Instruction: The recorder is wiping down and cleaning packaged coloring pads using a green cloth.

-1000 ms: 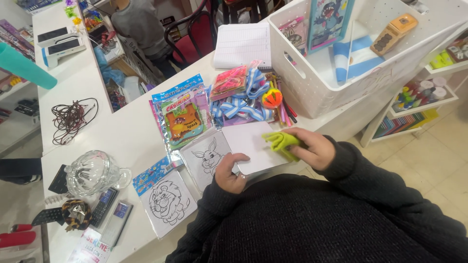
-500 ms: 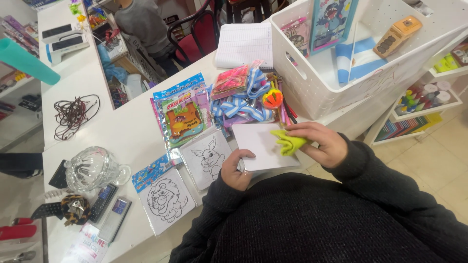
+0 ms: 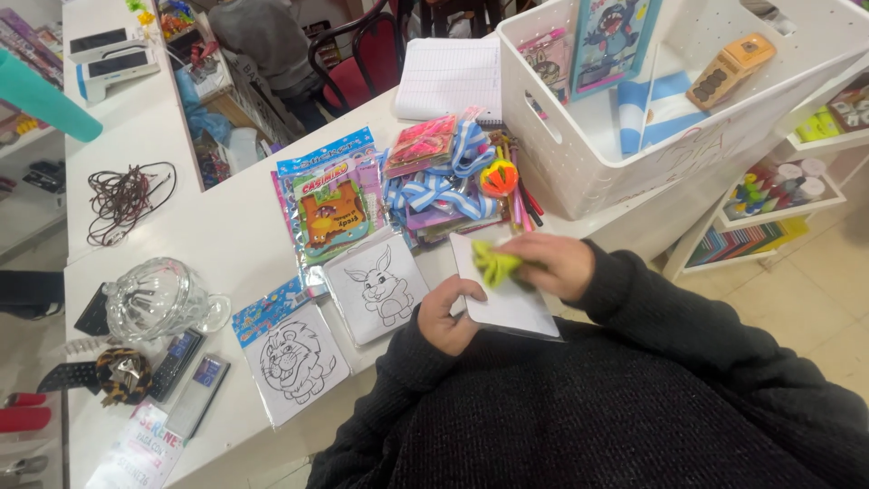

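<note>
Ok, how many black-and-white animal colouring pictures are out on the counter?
2: a rabbit picture just left of the left hand, and a lion picture further left, nearer the counter's edge. More may lie hidden under the packets.

Your left hand grips white card at its edge | your right hand pinches yellow-green tuft on card | rabbit sheet, lion sheet flat on table | white crate beyond

bare white counter left of the packets, white basket blocking ahead, glass bowl far left
</note>
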